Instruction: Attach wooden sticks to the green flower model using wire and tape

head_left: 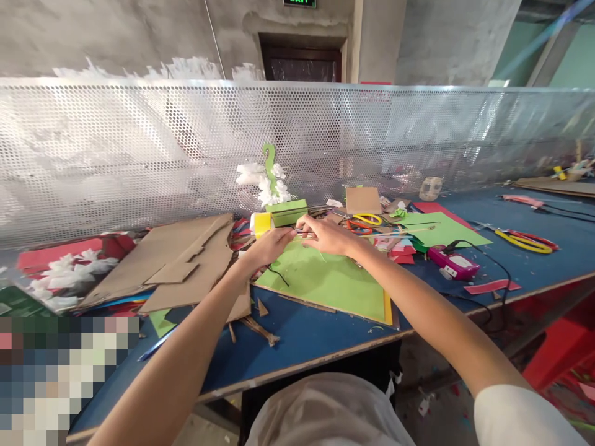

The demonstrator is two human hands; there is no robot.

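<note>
My left hand (pixel 274 244) and my right hand (pixel 324 235) meet above a light green sheet (pixel 334 282) on the table. The fingers of both are closed, pinching a thin dark strand (pixel 299 231) that spans the small gap between them. What exactly it is, I cannot make out. A loose dark end (pixel 279 276) dangles below my left hand over the sheet. Just behind my left hand is a yellow and white roll (pixel 263 224). Behind both hands stands a green box (pixel 288 212) next to a curled green paper stem (pixel 269 162) with white tufts (pixel 274 191) around it.
Cardboard pieces (pixel 162 254) cover the left side. On the right lie scissors with yellow handles (pixel 369 218), a magenta power strip (pixel 453 262) with cords, larger yellow-and-red-handled cutters (pixel 523 240) and a pink glue gun (pixel 523 200). A perforated metal screen (pixel 195 142) runs along the back.
</note>
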